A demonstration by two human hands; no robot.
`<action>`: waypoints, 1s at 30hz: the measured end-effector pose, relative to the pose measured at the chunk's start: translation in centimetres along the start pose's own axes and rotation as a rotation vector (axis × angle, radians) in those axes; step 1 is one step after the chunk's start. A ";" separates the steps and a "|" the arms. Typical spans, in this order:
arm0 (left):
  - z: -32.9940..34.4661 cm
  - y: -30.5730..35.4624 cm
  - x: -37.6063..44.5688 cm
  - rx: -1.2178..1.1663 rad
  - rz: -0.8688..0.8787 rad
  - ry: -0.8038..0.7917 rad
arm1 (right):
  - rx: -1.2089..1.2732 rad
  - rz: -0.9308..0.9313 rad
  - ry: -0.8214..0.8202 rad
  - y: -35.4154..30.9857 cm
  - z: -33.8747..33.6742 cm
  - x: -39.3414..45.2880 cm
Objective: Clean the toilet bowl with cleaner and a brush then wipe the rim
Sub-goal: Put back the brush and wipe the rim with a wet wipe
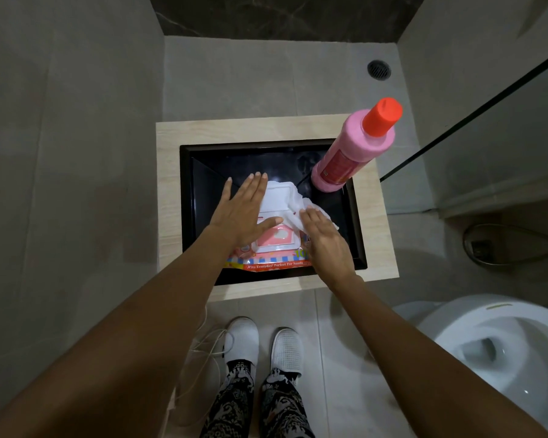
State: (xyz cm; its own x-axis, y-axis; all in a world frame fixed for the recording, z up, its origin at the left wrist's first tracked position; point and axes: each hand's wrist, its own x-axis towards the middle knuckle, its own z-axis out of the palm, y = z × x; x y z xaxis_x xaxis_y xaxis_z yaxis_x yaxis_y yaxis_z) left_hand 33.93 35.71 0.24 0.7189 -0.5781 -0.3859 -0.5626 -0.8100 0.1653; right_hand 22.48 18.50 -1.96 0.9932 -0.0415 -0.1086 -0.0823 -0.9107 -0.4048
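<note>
A pink wet-wipe pack (274,248) lies in a black tray (351,245) set into a beige stand, its white flip lid (277,197) open. My left hand (246,213) lies flat on the pack with straight fingers. My right hand (325,241) rests on a white wipe (293,218) that comes out of the pack's opening; whether it pinches the wipe is hidden. A pink cleaner bottle (351,153) with a red cap stands in the tray's far right corner. The white toilet bowl (500,346) is at the lower right, seat up.
The beige stand (168,191) sits on grey floor tiles. A glass partition (475,121) runs along the right. A floor drain (379,69) lies far right. A hose coil (500,245) hangs near the toilet. White cords (209,346) trail by my white shoes (241,339).
</note>
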 end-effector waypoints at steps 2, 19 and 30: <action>0.0 0.2 -0.3 -0.003 0.003 0.002 | -0.013 0.008 0.005 0.6 -0.5 -0.4; 3.1 5.1 -7.0 -0.130 0.085 0.235 | -0.060 0.185 0.157 3.7 -3.9 -3.2; 7.1 5.6 -8.4 -0.009 0.055 -0.024 | -0.105 0.221 0.157 4.3 -3.9 -4.2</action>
State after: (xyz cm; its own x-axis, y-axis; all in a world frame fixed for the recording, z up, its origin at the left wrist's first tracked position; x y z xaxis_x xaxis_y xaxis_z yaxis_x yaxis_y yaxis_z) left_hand 21.86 36.68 -2.05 0.6770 -0.6192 -0.3978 -0.5971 -0.7781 0.1949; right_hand 18.32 13.17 0.30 0.9534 -0.2992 -0.0386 -0.2972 -0.9098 -0.2896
